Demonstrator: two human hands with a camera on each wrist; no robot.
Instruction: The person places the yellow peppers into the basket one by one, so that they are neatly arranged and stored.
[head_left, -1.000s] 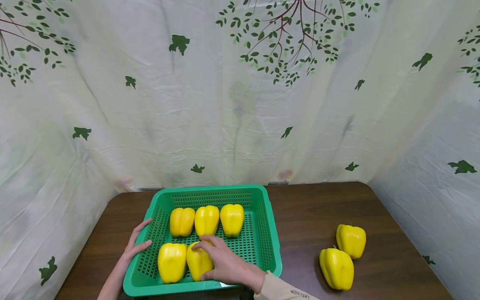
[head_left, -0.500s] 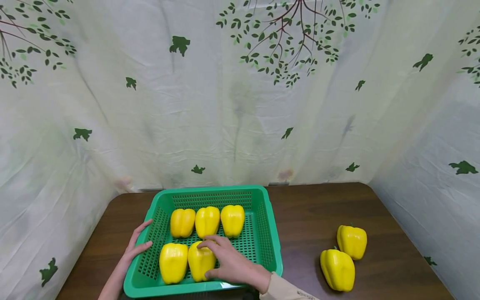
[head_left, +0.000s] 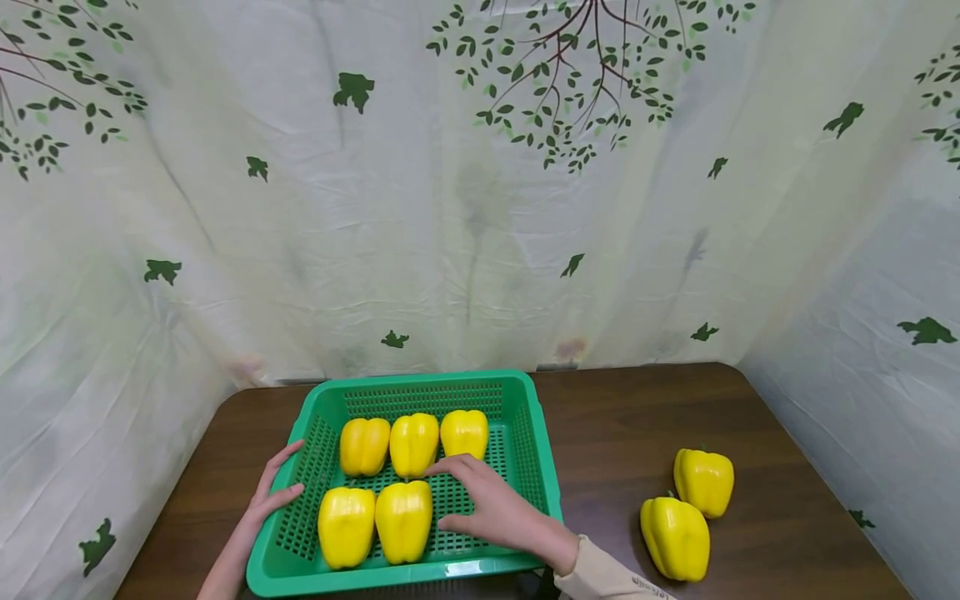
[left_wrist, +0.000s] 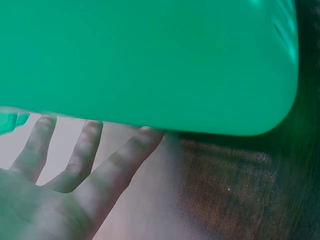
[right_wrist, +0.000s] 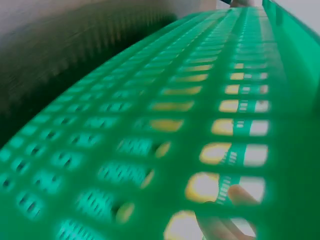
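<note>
A green perforated basket [head_left: 559, 500] holds several yellow bell peppers. Three peppers, such as the middle one [head_left: 414, 445], line its far side; a pair, including the nearer right pepper [head_left: 404, 522], sits at the front left. Over the basket's front right my right hand [head_left: 501, 508] is spread apart from that pepper, its fingers holding nothing. My left hand [head_left: 264, 493] rests against the basket's left side. In the left wrist view, its straight fingers [left_wrist: 85, 145] touch the green wall. Through the mesh in the right wrist view, part of a fingertip [right_wrist: 240, 195] shows.
A pair of yellow bell peppers, one nearer [head_left: 675, 538] and one farther [head_left: 703, 482], lies on the brown table [head_left: 600, 425] to the right. A pale curtain [head_left: 480, 250] with leaf prints hangs behind and around the table.
My right hand has let go of the front right pepper in the basket and moved to the right. That pepper now stands uncovered beside its neighbour. My left hand has stayed in place.
</note>
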